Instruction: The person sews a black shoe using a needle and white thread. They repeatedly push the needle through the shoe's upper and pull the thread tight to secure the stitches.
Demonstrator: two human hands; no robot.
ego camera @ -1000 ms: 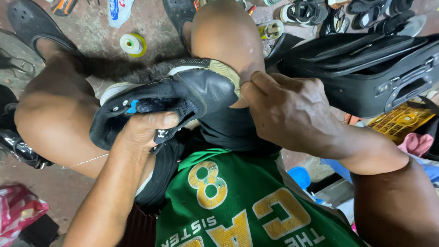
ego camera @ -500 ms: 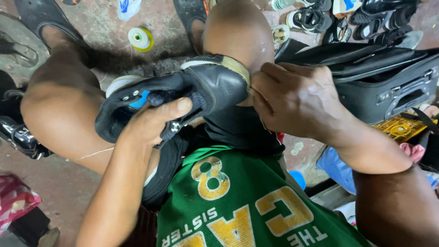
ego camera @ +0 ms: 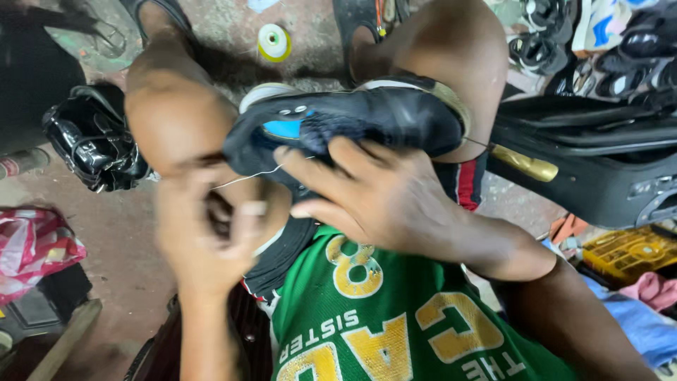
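Note:
A black sports shoe [ego camera: 367, 116] with a blue patch lies sideways across my raised knees. My right hand [ego camera: 374, 197] grips it from the near side, fingers spread over its upper. My left hand [ego camera: 204, 233] is off the shoe, blurred by motion, with its fingers curled. A thin white thread [ego camera: 247, 176] runs taut from the shoe to that hand. At the shoe's right end a gold-handled awl [ego camera: 525, 164] sticks out over the suitcase. I am wearing a green jersey [ego camera: 395, 317].
A black suitcase [ego camera: 599, 162] lies open at the right, a yellow crate [ego camera: 627, 254] in front of it. Sandals [ego camera: 599, 49] are piled at the top right. A thread spool [ego camera: 273, 41] sits on the floor ahead, a shiny black bag [ego camera: 92, 141] and a red-white bag [ego camera: 32, 247] at the left.
My left hand has let go of the shoe and pulled back toward me, drawing the thread out. My right hand has shifted from the heel to the shoe's middle.

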